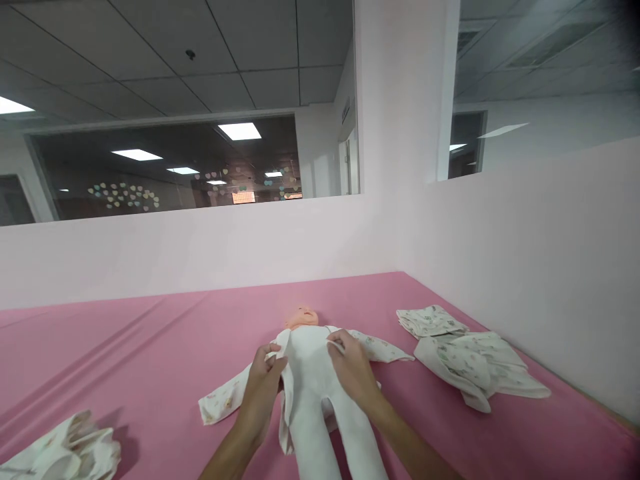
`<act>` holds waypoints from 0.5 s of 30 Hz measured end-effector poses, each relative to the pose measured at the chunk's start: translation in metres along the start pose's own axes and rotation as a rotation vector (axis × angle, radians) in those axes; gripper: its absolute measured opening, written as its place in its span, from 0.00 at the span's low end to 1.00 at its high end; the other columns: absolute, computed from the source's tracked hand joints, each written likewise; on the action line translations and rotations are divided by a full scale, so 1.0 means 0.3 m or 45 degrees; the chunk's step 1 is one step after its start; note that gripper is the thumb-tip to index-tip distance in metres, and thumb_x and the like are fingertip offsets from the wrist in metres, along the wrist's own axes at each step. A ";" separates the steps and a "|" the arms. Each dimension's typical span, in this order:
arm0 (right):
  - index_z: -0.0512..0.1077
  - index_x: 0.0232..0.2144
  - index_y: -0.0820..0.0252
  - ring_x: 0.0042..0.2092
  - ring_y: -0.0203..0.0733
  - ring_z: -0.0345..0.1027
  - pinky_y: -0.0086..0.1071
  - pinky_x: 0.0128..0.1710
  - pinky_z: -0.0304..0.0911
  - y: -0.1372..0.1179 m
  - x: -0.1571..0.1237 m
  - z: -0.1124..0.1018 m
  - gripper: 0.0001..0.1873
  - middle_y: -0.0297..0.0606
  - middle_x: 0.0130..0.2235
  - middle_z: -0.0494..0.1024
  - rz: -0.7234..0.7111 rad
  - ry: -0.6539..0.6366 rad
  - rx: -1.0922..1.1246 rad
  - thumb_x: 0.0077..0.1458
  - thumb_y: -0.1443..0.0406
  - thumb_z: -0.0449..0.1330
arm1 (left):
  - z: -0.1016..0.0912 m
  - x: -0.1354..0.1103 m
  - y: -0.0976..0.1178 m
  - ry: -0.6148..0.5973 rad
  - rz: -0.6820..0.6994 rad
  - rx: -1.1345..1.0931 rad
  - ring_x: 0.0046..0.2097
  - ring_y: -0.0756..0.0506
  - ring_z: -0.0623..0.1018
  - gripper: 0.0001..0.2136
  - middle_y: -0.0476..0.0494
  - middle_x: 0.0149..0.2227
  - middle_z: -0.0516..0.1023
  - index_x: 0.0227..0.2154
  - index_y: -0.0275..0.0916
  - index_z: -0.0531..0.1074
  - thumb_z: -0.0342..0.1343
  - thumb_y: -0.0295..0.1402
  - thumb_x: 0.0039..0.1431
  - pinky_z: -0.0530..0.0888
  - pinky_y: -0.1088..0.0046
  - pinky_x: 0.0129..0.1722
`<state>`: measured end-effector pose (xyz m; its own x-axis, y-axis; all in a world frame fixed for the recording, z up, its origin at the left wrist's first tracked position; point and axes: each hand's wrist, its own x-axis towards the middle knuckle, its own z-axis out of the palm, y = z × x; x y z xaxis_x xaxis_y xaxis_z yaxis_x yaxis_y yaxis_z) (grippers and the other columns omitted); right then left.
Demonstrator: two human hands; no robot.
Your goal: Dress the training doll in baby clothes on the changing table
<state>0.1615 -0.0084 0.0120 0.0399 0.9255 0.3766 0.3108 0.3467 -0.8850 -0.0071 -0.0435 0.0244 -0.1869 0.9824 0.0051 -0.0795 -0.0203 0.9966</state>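
Observation:
A baby doll (304,318) lies on its back on the pink-covered surface, its head away from me. White footless-looking leggings or a bodysuit (315,373) cover its torso and legs. A printed white baby shirt (227,398) is around it, sleeves spread to both sides and the front apart. At the doll's left-of-picture side, my left hand (261,387) has curled fingers pinching the shirt's front edge. My right hand (353,368) is over the other side of the chest, thumb and fingers closed on the shirt's edge there. The fingertips partly hide the cloth.
Folded printed baby clothes (430,321) and a looser printed garment (480,363) lie at the right, near the wall. Another crumpled garment (75,450) is at the lower left. The pink sheet (150,347) has creases and meets white walls (200,250) at the back and right.

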 end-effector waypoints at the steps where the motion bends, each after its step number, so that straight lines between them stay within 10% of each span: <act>1: 0.67 0.29 0.57 0.34 0.41 0.65 0.31 0.34 0.57 -0.017 -0.015 0.017 0.07 0.34 0.32 0.73 -0.058 -0.062 0.026 0.51 0.67 0.49 | 0.029 -0.001 0.018 -0.043 -0.008 -0.032 0.25 0.52 0.68 0.18 0.57 0.22 0.67 0.43 0.44 0.61 0.57 0.39 0.51 0.68 0.78 0.27; 6: 0.64 0.24 0.57 0.32 0.37 0.66 0.28 0.32 0.57 -0.036 -0.104 0.033 0.09 0.31 0.28 0.73 -0.174 -0.415 0.111 0.47 0.73 0.47 | 0.119 -0.005 0.042 -0.316 -0.192 -0.127 0.17 0.53 0.61 0.21 0.56 0.16 0.65 0.52 0.39 0.57 0.52 0.36 0.56 0.59 0.79 0.18; 15: 0.68 0.30 0.58 0.35 0.41 0.68 0.32 0.35 0.58 0.057 0.045 -0.019 0.09 0.36 0.32 0.75 0.003 -0.079 -0.296 0.54 0.61 0.52 | -0.016 0.079 0.021 -0.092 0.163 0.838 0.28 0.49 0.73 0.20 0.48 0.34 0.73 0.43 0.39 0.64 0.50 0.49 0.55 0.67 0.74 0.27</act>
<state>0.1727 0.0091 0.0035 -0.0152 0.9364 0.3505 0.5217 0.3065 -0.7962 -0.0166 -0.0212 0.0305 -0.0875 0.9902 0.1088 0.5564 -0.0420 0.8299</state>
